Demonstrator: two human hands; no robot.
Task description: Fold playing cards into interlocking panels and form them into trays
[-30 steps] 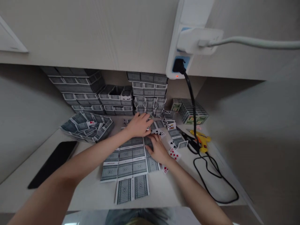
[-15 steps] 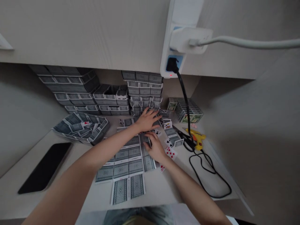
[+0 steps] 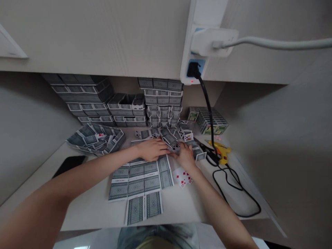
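Note:
Playing cards with grey patterned backs are joined into a flat panel (image 3: 144,185) on the desk. My left hand (image 3: 153,149) lies across the panel's far right part, fingers stretched out to the right. Close beside it, my right hand (image 3: 186,159) rests over loose cards, thumb towards the left hand and fingers apart. Beyond the hands, a strip of cards (image 3: 169,138) lies among other scattered cards. Face-up red diamond cards (image 3: 183,178) lie under and beside my right wrist. The cards directly beneath both palms are hidden.
Stacked card-built blocks (image 3: 163,98) stand along the back. At left are a card-made tray (image 3: 77,147) of loose cards and a black phone (image 3: 68,164). A yellow glue gun (image 3: 224,152), its black cord (image 3: 254,200) and scissors (image 3: 211,158) lie right. A power strip (image 3: 185,69) hangs above.
My left hand has drawn back from the far cards to the panel's edge. My right hand has shifted right and slightly forward. The strip of cards beyond them is now uncovered.

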